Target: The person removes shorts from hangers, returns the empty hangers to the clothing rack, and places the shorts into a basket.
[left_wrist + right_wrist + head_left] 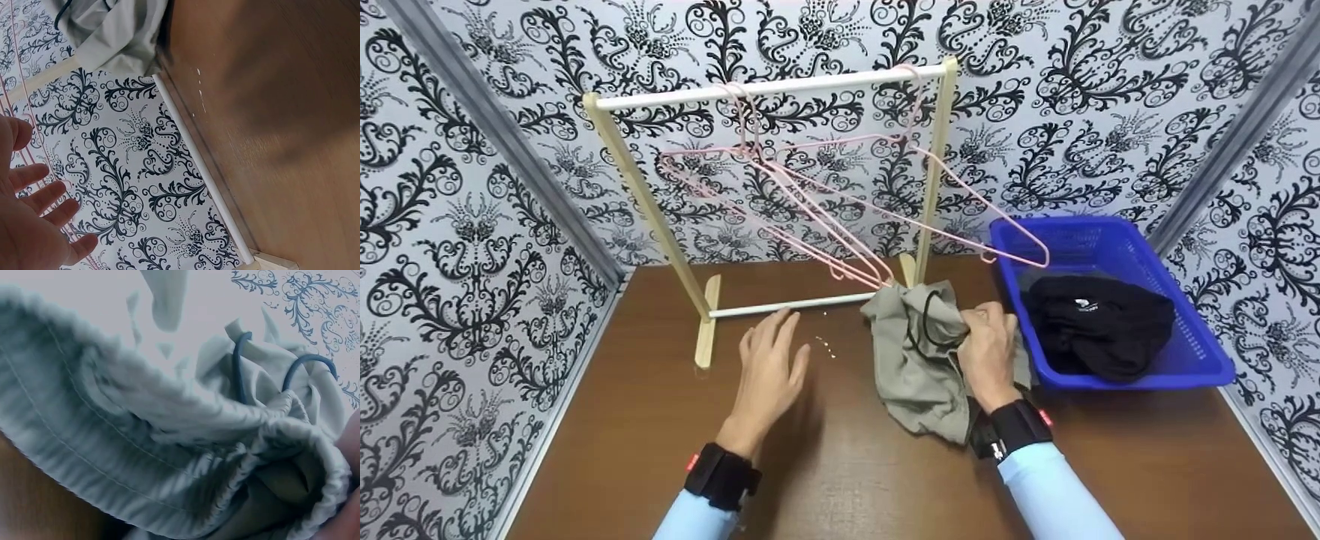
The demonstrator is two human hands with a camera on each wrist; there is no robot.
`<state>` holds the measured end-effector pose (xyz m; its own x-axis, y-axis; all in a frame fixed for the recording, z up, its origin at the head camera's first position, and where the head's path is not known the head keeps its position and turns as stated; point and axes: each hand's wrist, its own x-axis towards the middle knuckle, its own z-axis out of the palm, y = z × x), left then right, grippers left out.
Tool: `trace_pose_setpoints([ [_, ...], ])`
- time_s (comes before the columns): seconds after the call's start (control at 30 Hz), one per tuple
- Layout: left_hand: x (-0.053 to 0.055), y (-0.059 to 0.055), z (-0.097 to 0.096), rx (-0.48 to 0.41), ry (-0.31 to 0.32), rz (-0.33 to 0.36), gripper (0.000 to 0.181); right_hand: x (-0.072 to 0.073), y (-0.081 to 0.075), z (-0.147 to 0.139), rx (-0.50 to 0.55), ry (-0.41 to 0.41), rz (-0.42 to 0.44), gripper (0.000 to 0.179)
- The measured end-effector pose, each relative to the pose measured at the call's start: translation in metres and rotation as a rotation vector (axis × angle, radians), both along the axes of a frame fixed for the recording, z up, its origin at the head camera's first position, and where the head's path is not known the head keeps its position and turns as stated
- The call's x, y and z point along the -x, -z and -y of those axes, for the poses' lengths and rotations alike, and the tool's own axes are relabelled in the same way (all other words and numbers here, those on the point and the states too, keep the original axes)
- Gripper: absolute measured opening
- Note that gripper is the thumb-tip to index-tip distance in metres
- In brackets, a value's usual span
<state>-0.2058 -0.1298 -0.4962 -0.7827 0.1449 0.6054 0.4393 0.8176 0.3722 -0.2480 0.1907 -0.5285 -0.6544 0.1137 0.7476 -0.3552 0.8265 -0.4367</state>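
Note:
Grey-green shorts [919, 375] with a gathered elastic waistband [185, 495] and a dark drawcord hang bunched from my right hand [988, 349], which grips them near the waistband. In the right wrist view the waistband fills most of the picture, and only a bit of the hand shows at the right edge. My left hand [769, 367] is over the table, left of the shorts and apart from them, with its fingers extended and holding nothing. In the left wrist view, its fingers [48, 197] are spread apart. Pink hangers [810, 210] hang above and beyond both hands.
A small rack with a white top rail [810, 82] and wooden posts [649, 202] stands at the back of the brown table [840, 480]. Right of the shorts, a blue basket [1204, 352] contains dark clothes [1099, 322]. Patterned walls enclose the table behind and at both sides.

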Motion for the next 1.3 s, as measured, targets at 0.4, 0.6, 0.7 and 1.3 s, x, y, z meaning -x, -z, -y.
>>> trace_pose_setpoints([
  [0.4, -0.001, 0.002, 0.001, -0.009, 0.004, -0.011, 0.048, -0.004, 0.016, 0.007, -0.123, -0.047, -0.168, 0.034],
  [0.6, 0.001, 0.004, 0.001, -0.009, 0.005, -0.029, 0.048, -0.01, 0.033, 0.009, -0.228, -0.095, -0.132, 0.038],
  [0.7, 0.0, 0.004, 0.001, -0.008, 0.003, -0.027, 0.047, -0.014, 0.039, 0.009, -0.27, -0.125, -0.109, 0.033],
  [1.3, 0.0, 0.003, -0.001, -0.021, 0.007, -0.017, 0.047, -0.033, 0.051, 0.01, -0.32, -0.181, 0.517, 0.104],
])
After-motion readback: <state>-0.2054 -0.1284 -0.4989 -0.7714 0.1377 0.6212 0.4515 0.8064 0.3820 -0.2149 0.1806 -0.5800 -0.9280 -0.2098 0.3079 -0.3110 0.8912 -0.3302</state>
